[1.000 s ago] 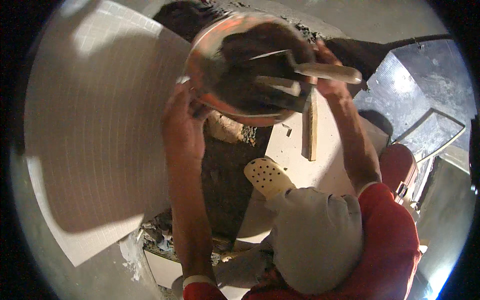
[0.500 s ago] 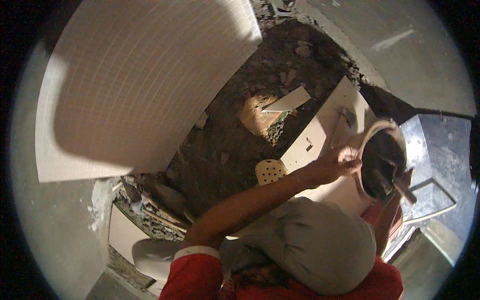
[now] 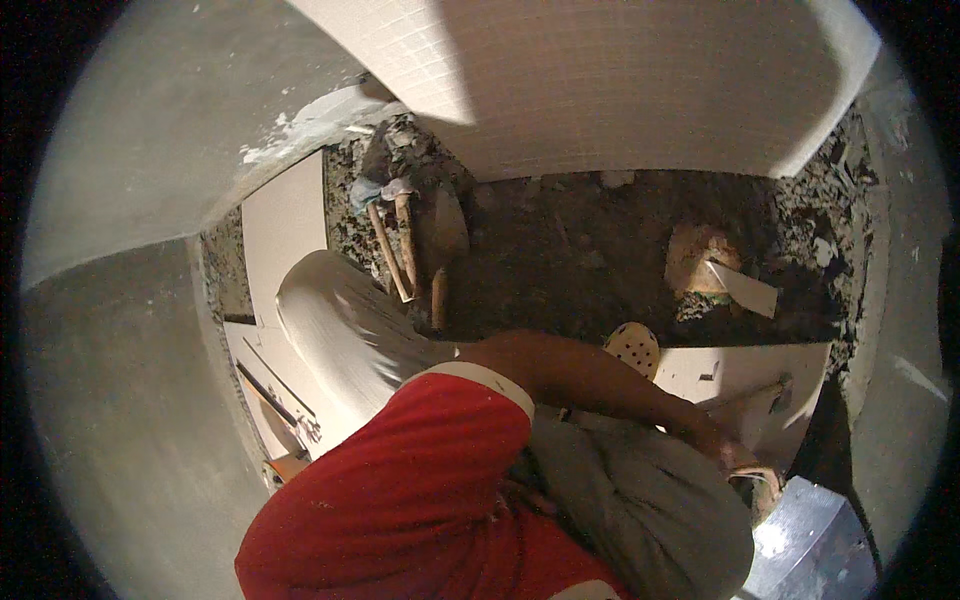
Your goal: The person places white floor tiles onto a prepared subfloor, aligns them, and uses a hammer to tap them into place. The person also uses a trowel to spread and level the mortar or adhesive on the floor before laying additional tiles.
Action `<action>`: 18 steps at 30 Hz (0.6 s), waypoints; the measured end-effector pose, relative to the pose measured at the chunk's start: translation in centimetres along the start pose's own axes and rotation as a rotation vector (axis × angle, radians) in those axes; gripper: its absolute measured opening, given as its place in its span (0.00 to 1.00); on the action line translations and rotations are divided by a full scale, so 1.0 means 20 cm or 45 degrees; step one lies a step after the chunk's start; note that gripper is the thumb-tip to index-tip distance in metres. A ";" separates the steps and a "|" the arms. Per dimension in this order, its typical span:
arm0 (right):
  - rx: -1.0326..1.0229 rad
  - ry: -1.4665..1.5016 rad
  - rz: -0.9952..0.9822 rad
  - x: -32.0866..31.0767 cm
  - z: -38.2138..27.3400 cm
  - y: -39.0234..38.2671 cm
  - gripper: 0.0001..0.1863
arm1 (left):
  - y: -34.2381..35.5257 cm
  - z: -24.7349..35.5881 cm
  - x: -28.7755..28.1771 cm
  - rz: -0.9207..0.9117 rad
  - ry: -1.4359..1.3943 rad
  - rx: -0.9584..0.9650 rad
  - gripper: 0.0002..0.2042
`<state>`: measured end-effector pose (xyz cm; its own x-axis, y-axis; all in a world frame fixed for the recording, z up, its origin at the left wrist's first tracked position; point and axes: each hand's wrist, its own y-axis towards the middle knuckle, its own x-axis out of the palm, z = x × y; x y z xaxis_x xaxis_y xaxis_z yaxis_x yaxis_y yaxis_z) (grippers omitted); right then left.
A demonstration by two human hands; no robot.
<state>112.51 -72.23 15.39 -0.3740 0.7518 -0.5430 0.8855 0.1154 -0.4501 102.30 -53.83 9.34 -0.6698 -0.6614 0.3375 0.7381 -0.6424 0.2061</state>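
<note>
My left arm, in a red sleeve, reaches across my bent knee to the right. At its end my left hand [image 3: 728, 452] is closed at the pale rim of a round pan [image 3: 768, 482], most of which my grey-trousered knee hides. My right hand is out of sight. Just beyond the left hand lies a beige tile [image 3: 690, 372] with a small cut-out, and a hammer-like tool [image 3: 772, 392] rests on it. A cream clog with holes [image 3: 632, 346] is on my foot beside that tile.
A large ribbed tile [image 3: 640, 90] spans the far side. A tile offcut [image 3: 748, 292] lies by a tan mound [image 3: 695, 255] on dark mortar. Left are wooden-handled tools [image 3: 383, 240], a trowel [image 3: 450, 225] and laid tiles [image 3: 285, 220]. A shiny blue-grey sheet [image 3: 810, 550] stands lower right.
The view has swung left, so the large tile and mound appear farther right. The pan has dropped lower, largely behind my knee, and my right hand has gone from sight.
</note>
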 end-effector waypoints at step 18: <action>-0.491 -0.880 -0.526 0.54 -0.64 0.18 0.31 | -1.36 1.72 -0.60 0.794 1.182 -0.332 0.20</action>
<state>115.26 -55.39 17.08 -0.6560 0.0569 -0.7526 0.6278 0.5947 -0.5023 93.03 -15.06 31.20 -0.0746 -0.8537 -0.5153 0.9958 -0.0917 0.0079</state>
